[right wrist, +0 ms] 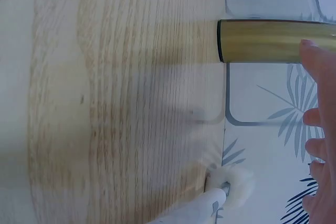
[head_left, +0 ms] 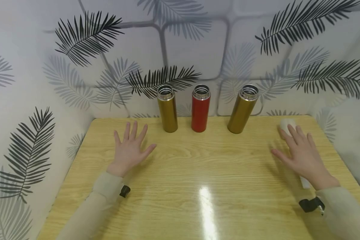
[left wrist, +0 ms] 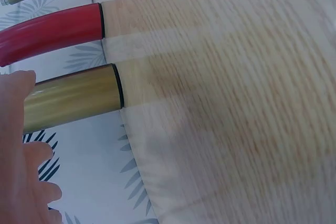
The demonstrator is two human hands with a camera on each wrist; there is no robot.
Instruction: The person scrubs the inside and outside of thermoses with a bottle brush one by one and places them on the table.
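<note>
Three lidless thermos bottles stand upright in a row at the back of the table: a left gold bottle (head_left: 168, 111), a red bottle (head_left: 200, 111) and a right gold bottle (head_left: 241, 111). My left hand (head_left: 128, 151) hovers left of the row, fingers spread straight, nothing in it. On the other side, my right hand (head_left: 306, 156) is likewise spread and holds nothing. Beneath it lies a white cleaning brush with a round, soft white head (right wrist: 235, 186) and a white handle (right wrist: 194, 208); from the head view, the hand hides most of that handle.
All of this is on a light wood-grain table (head_left: 180, 186), with a glare streak near its front. A wall covering with a feather pattern (head_left: 195, 46) rises right behind the bottles and along both sides. Dark wrist mounts (head_left: 312, 204) hang below the sleeves.
</note>
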